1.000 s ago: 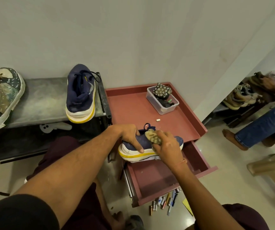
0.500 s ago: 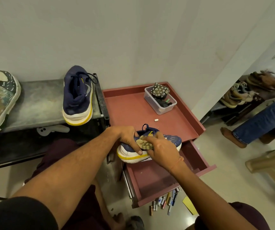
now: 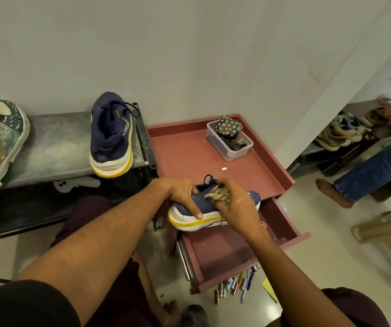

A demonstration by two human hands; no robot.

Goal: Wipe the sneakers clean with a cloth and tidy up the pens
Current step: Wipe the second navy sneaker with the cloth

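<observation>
Risk in the head view is a fall. The navy fabric sneaker with white-and-yellow sole (image 3: 207,205) lies at the front edge of the red-brown metal cabinet (image 3: 185,152), partly over its open drawer (image 3: 223,251). The left hand (image 3: 178,192) grips the heel. The right hand (image 3: 238,208) is closed around a crumpled beige cloth (image 3: 219,194) and presses it on the upper. A strong stroke could probably push the shoe into the drawer. Behind the sneaker, the cabinet top has free room up to the clear plastic box (image 3: 234,155). The scattered pens (image 3: 234,285) lie on the floor before the drawer, not yet tidied.
</observation>
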